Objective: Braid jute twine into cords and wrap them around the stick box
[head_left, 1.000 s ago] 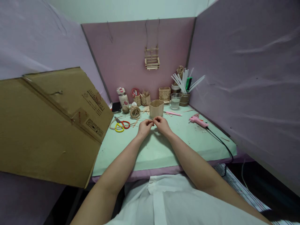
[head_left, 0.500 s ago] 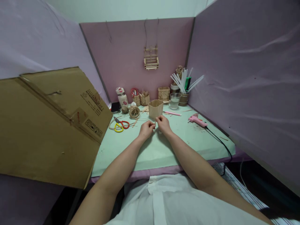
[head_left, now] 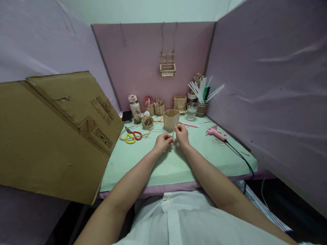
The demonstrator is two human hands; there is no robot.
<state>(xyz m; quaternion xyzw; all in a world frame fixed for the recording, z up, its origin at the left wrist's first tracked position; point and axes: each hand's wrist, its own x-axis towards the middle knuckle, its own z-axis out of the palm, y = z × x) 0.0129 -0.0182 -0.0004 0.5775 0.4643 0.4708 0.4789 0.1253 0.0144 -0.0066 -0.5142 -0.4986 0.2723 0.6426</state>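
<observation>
My left hand (head_left: 164, 142) is closed, fingertips pinching a thin pale strand that looks like twine (head_left: 173, 133). Just to its right, my right hand (head_left: 182, 135) pinches the same strand slightly higher, so a short piece spans the two hands. Right behind them stands an open, wavy-walled container of light wooden sticks (head_left: 171, 120). A ball of twine (head_left: 147, 122) lies to the left, with a loose thread running toward my hands. Scissors with red and yellow handles (head_left: 134, 136) rest farther left. The exact shape of the strand's ends is hidden by my fingers.
A pink glue gun (head_left: 216, 133) with a black cord lies at right. Along the back stand a bottle (head_left: 134, 106), stick cups (head_left: 159, 109), a clear cup of liquid (head_left: 191, 111) and a holder of white glue sticks (head_left: 202, 109). A large cardboard sheet (head_left: 56, 136) leans at left.
Both hands have shifted slightly right and drawn a little apart, with the right now higher than the left. More of the strand shows between them. The view has also shifted slightly.
</observation>
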